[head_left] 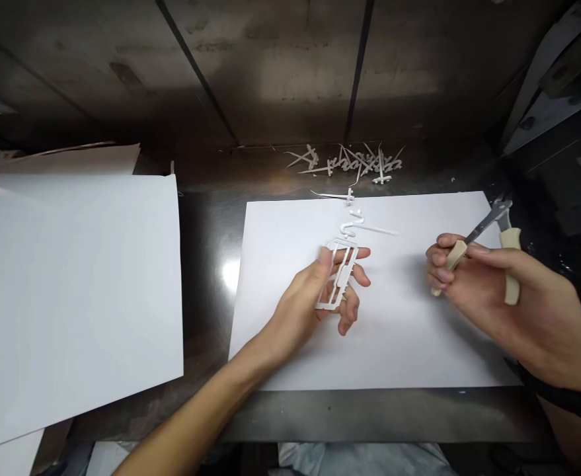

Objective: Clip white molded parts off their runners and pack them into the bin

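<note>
Above a white sheet (399, 350), my left hand (314, 284) holds a flat white plastic frame (342, 274) between thumb and fingers. Its frame has long openings and a wider part along the middle. At the right, my right hand (513, 291) grips cutting pliers (493, 221) with cream handles, which are spread apart; the metal head points up and away. Just beyond my left hand, a curved white plastic piece (353, 225) with a thin spike lies on the sheet. A smaller spiked piece (348, 196) rests at the sheet's far edge.
Many thin white plastic scraps (364, 162) lie in a pile on the dark metal table (211, 264) behind the sheet. Large white sheets (77, 284) are stacked at the left. A metal wall (280, 73) stands along the back.
</note>
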`<action>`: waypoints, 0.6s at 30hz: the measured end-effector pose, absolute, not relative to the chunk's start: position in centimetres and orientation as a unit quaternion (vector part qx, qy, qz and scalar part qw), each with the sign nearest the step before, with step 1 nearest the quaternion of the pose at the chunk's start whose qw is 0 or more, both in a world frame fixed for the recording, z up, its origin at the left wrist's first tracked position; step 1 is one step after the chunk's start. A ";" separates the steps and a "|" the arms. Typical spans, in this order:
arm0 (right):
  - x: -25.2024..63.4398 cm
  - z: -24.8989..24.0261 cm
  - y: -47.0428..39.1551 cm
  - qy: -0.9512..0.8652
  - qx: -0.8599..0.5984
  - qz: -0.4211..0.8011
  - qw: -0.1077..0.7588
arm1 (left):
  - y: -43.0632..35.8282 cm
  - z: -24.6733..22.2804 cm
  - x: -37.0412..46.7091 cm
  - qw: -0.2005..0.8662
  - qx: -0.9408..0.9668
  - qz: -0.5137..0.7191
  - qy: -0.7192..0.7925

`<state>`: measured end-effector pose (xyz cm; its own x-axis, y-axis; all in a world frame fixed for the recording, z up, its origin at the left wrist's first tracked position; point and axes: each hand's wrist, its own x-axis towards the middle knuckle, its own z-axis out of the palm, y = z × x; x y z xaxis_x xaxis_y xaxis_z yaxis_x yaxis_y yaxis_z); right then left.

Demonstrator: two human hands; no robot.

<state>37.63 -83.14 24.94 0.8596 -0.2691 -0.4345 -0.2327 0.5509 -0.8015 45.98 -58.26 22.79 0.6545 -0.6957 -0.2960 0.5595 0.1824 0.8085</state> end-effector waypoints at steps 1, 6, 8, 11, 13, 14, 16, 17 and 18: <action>37.7 25.0 -83.2 0.269 -0.462 -0.002 0.845 | -58.3 23.1 46.0 0.791 0.434 -0.429 -0.041; 37.4 24.4 -83.2 0.254 -0.465 0.087 0.844 | -58.2 24.2 46.4 0.824 0.287 -0.485 0.061; 37.2 24.3 -83.2 0.248 -0.483 0.102 0.833 | -58.0 24.4 46.6 0.824 0.267 -0.494 0.076; 37.1 24.3 -83.1 0.255 -0.513 0.109 0.812 | -57.9 24.3 46.7 0.827 0.249 -0.499 0.069; 37.0 24.3 -83.1 0.256 -0.526 0.109 0.804 | -57.9 24.0 46.7 0.829 0.244 -0.500 0.060; 37.0 24.2 -83.1 0.255 -0.530 0.105 0.802 | -57.9 23.8 46.7 0.829 0.244 -0.499 0.057; 37.0 23.9 -83.1 0.250 -0.532 0.094 0.804 | -57.9 23.6 46.7 0.831 0.249 -0.495 0.055; 36.9 23.8 -83.2 0.246 -0.532 0.089 0.805 | -57.9 23.6 46.7 0.831 0.253 -0.491 0.056; 36.8 23.6 -83.3 0.245 -0.534 0.085 0.805 | -57.9 23.5 46.7 0.832 0.258 -0.488 0.058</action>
